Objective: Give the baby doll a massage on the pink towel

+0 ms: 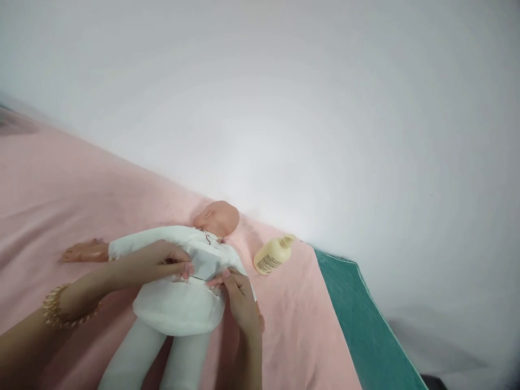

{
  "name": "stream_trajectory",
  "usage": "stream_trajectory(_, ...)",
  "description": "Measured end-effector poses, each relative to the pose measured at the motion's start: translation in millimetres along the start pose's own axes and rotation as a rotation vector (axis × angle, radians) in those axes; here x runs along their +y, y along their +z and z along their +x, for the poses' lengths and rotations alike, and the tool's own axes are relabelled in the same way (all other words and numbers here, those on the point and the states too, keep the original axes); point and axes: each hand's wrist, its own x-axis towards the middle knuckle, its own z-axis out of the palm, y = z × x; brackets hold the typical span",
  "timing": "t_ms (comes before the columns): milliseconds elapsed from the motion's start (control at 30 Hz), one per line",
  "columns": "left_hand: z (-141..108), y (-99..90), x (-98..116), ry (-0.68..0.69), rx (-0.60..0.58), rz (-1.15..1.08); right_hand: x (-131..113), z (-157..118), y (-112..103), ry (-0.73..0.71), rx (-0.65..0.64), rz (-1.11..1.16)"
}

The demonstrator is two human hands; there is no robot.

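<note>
A baby doll [179, 309] with a white cloth body lies on a pink sheet, its bald head [223, 216] toward the wall and its legs toward me. Across its torso is a smooth greyish-white sheet-like piece [204, 264]; its material is unclear. My left hand [173, 262], with a beaded bracelet on the wrist, pinches the left lower corner of this piece. At the opposite corner, my right hand [238, 290] is closed with thumb and finger on its edge. Both hands rest against the doll's middle, just above the puffy white part around its hips.
A pale yellow bottle [273, 255] stands tilted in view to the right of the doll. The pink sheet [300, 325] covers the surface, with a green edge [349, 292] showing at the right. A white wall [260, 108] rises behind.
</note>
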Motion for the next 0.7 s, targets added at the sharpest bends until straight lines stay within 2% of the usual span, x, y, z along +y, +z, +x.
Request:
stream_trajectory(300, -1, 3.6, -5, 0.003, -0.058, 0.130, 1, 2, 13, 0.054, 0.007, -0.088)
stream_trajectory(433, 3, 7.8, -7, 0.026, -0.030, 0.176, 4, 6, 23, -0.011, 0.094, -0.125)
stream_trajectory(500, 5, 8.8, -5, 0.046, 0.033, 0.169, 8, 9, 30, -0.087, 0.202, -0.134)
stream_trajectory(600, 6, 9.0, 1, 0.052, 0.209, 0.157, 13, 13, 39, -0.226, 0.386, -0.176)
stream_trajectory(700, 7, 10.7, 5, 0.097, 0.371, 0.175, 16, 16, 46, -0.320, 0.451, -0.211)
